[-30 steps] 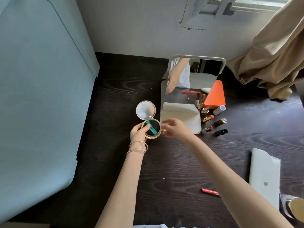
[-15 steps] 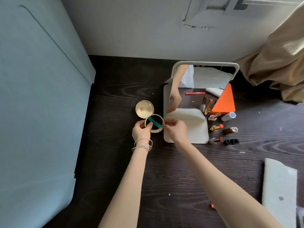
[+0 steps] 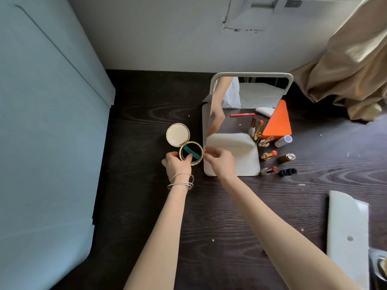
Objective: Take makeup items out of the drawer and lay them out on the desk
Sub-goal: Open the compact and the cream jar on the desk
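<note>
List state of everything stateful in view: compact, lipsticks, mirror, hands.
compact: lid open, on the desk, left of the mirror base
lid: flipped back
left hand: grips the compact's base
right hand: fingertips pinch at the compact's right rim
mirror: upright on its stand
three lipsticks: uncapped, lying down
gold cap: off, lying down
black cap: off, lying down

A dark brown, wood-grained desk (image 3: 146, 114) is being shown. At its ten o'clock, a gold-rimmed compact (image 3: 191, 153) with a teal strap is being seen; at two o'clock, an orange triangular case (image 3: 278, 122), orange-tipped gold lipsticks (image 3: 268, 154) and a white-framed mirror (image 3: 251, 75). Silver bangles (image 3: 181, 181) are being worn.
</note>
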`<state>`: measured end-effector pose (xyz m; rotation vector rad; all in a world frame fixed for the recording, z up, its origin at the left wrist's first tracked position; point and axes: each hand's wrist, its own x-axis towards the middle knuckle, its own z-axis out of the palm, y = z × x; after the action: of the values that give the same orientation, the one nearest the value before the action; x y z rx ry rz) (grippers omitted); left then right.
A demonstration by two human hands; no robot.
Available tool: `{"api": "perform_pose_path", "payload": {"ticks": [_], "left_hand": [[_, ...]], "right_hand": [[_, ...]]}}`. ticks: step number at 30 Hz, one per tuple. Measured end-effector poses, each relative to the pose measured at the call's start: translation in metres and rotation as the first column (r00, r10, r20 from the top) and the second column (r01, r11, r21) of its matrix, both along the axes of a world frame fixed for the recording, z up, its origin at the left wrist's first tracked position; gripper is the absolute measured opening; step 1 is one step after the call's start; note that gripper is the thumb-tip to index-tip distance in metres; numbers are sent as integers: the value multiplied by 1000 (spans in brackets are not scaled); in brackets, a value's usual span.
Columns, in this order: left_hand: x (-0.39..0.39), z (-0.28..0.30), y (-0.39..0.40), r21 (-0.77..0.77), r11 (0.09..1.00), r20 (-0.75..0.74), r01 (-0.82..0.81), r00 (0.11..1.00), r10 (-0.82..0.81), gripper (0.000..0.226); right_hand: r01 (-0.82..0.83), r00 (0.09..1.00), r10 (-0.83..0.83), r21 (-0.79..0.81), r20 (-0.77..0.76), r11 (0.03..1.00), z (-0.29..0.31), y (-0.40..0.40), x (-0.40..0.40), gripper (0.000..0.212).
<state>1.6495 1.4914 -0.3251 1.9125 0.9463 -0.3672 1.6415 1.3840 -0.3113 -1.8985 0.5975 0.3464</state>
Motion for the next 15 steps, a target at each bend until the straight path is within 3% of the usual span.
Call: {"api": "perform_pose_path", "payload": {"ticks": [3, 6, 10, 15], "left_hand": [[-11, 7, 1, 31, 999, 10, 15, 1000, -15, 54], [-24, 19, 4, 47, 998, 125, 49, 991, -54, 48], [-51, 49, -12, -182, 971, 297, 157, 950, -98, 36], [-90, 71, -52, -362, 860, 343, 361, 909, -237, 35]], "right_hand": [[6, 998, -9, 57, 59, 998, 15, -5, -9, 36], [15, 992, -29, 111, 122, 994, 31, -15, -24, 39], [59, 980, -93, 188, 177, 980, 48, -36, -58, 41], [208, 940, -265, 251, 217, 945, 64, -78, -110, 40]]}}
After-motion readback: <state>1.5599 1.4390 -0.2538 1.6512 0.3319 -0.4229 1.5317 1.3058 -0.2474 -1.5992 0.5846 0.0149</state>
